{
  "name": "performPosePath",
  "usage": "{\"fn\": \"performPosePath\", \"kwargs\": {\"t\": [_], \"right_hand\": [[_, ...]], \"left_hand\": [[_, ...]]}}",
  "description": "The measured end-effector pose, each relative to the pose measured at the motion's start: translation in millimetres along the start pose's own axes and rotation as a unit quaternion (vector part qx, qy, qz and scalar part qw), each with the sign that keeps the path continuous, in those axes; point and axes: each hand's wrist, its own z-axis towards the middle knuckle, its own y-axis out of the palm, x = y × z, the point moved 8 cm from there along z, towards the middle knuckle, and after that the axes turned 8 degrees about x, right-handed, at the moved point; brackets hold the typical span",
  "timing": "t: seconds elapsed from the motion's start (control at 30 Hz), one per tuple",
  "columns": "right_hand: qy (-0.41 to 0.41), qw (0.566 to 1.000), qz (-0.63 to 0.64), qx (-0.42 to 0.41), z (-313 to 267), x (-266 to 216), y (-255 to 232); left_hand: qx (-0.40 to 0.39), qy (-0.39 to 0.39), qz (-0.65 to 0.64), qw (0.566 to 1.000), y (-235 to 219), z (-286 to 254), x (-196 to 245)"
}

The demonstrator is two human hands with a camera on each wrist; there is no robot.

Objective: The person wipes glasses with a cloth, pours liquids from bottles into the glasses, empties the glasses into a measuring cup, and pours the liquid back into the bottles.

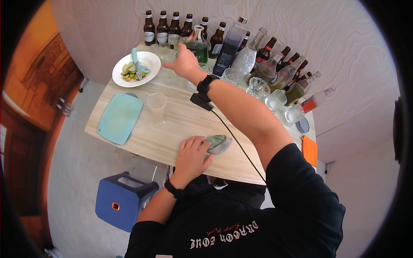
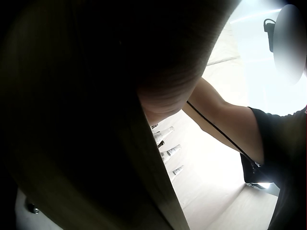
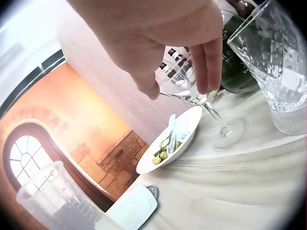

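My right hand [image 1: 185, 62] reaches to the back of the table, thumb and fingers spread around the bowl of a clear stemmed glass [image 3: 180, 81]. In the right wrist view the thumb tip is right at the rim, with the fingers on the other side. The glass's foot [image 3: 230, 133] stands on the table. Near the front edge, my left hand [image 1: 192, 159] rests palm down, its fingertips on a crumpled green-grey cloth [image 1: 220, 145]. The left wrist view is mostly dark, with the cloth hidden there.
Left of the right hand stands a white plate [image 1: 117, 74] with sliced green pieces and light-blue tongs. A light-blue cutting board [image 1: 120, 118] and a clear plastic jug [image 1: 156, 104] are nearer. Bottles [image 1: 234, 45] and textured glasses [image 1: 275, 100] line the back and right.
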Motion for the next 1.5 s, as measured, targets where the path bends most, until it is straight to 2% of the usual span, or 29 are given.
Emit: {"fn": "performPosePath", "kwargs": {"t": [0.1, 0.2, 0.27, 0.33, 0.4, 0.47, 0.53, 0.57, 0.6, 0.63, 0.67, 0.7, 0.77, 0.8, 0.83, 0.87, 0.93, 0.97, 1.03, 1.1, 1.17, 1.2, 1.23, 1.27, 1.3, 1.33, 1.37, 1.47, 1.5], "right_hand": [[0.001, 0.998, 0.046, 0.04, -2.0, 0.1, -15.1], [-0.033, 0.99, 0.103, 0.09, -4.6, -5.6, -57.1], [-0.066, 0.972, 0.193, 0.12, -9.4, -10.9, -97.1], [-0.052, 0.96, 0.251, 0.111, -27.1, -3.9, -131.7], [-0.091, 0.915, 0.377, 0.111, -47.6, 4.4, -162.3], [-0.072, 0.911, 0.391, 0.105, -75.2, 17.8, -190.7], [-0.061, 0.906, 0.415, 0.053, -99.7, 34.5, -202.9], [-0.051, 0.896, 0.44, 0.033, -116.3, 38.5, -208.8], [-0.042, 0.894, 0.443, 0.048, -130.4, 46.4, -218.2], [-0.034, 0.905, 0.423, 0.007, -144.1, 50.4, -217.7], [-0.025, 0.913, 0.405, -0.034, -159.1, 55.8, -214.3], [-0.016, 0.909, 0.414, -0.045, -172.6, 63.2, -212.5], [0.014, 0.892, 0.45, -0.033, -194.4, 78.4, -213.3], [0.034, 0.875, 0.482, -0.038, -205.0, 84.7, -210.7], [0.027, 0.862, 0.505, 0.006, -212.9, 93.4, -212.6], [0.032, 0.859, 0.511, 0.026, -222.0, 102.8, -211.0], [0.059, 0.827, 0.553, 0.074, -238.2, 117.6, -207.8], [0.07, 0.829, 0.548, 0.088, -243.8, 122.0, -206.9], [0.073, 0.811, 0.568, 0.121, -246.6, 138.8, -203.5], [0.071, 0.79, 0.59, 0.149, -250.6, 156.2, -196.4], [0.253, 0.745, 0.603, 0.133, -256.7, 196.4, -170.9], [0.246, 0.745, 0.607, 0.128, -256.7, 201.4, -163.4], [0.19, 0.858, 0.473, 0.07, -256.5, 196.8, -154.8], [0.126, 0.939, 0.319, 0.01, -255.7, 188.5, -147.4], [0.123, 0.94, 0.319, 0.0, -256.4, 188.5, -141.9], [0.001, 0.969, 0.238, -0.057, -256.5, 166.6, -136.4], [-0.126, 0.973, 0.155, -0.112, -260.9, 143.4, -127.9], [-0.185, 0.964, 0.098, -0.163, -271.6, 110.9, -121.6], [-0.212, 0.961, 0.086, -0.153, -274.0, 106.8, -117.8]], "left_hand": [[-0.001, -0.002, 0.0, 1.0, -0.6, 1.0, -0.4], [-0.003, -0.008, -0.01, 1.0, 1.2, 1.0, 0.8], [-0.008, -0.008, -0.015, 1.0, 1.3, -0.8, 0.6], [0.039, -0.022, -0.052, 0.998, -3.9, 0.8, -1.4], [0.058, -0.029, -0.065, 0.996, -10.2, 2.2, 5.7], [0.071, -0.036, -0.079, 0.994, -19.4, 8.7, 17.1], [0.114, -0.057, -0.171, 0.977, -34.8, 22.4, 30.9], [0.099, -0.05, -0.173, 0.979, -35.9, 31.7, 38.6], [0.122, -0.044, -0.178, 0.975, -42.2, 43.3, 43.0], [0.144, -0.039, -0.184, 0.972, -45.1, 54.5, 44.2], [0.126, -0.032, -0.185, 0.974, -37.8, 66.5, 45.2], [0.069, -0.05, -0.212, 0.974, -22.7, 80.5, 43.8], [-0.009, -0.058, -0.237, 0.97, 4.2, 102.8, 44.2], [-0.094, -0.116, -0.37, 0.917, 31.1, 106.5, 39.8], [-0.177, -0.175, -0.488, 0.837, 56.4, 104.1, 40.5], [-0.197, -0.17, -0.482, 0.837, 68.0, 104.0, 40.3], [-0.262, -0.207, -0.533, 0.778, 92.0, 97.1, 37.8], [-0.276, -0.203, -0.525, 0.779, 101.1, 96.7, 33.3], [-0.293, -0.15, -0.592, 0.736, 110.1, 101.0, 33.3], [-0.278, -0.162, -0.586, 0.744, 115.4, 109.1, 22.6], [-0.247, -0.166, -0.585, 0.755, 116.1, 124.5, 5.1], [-0.218, -0.18, -0.59, 0.756, 115.2, 126.7, -8.8], [-0.185, -0.196, -0.598, 0.755, 113.5, 127.3, -21.8], [-0.175, -0.198, -0.599, 0.756, 112.1, 129.0, -28.9], [-0.154, -0.208, -0.607, 0.752, 109.5, 129.1, -38.4], [-0.132, -0.219, -0.613, 0.747, 105.3, 128.3, -44.8], [-0.119, -0.224, -0.613, 0.748, 102.8, 127.8, -49.1], [-0.085, -0.241, -0.631, 0.732, 99.8, 134.3, -54.0], [-0.066, -0.257, -0.623, 0.736, 99.7, 133.7, -58.6]]}}
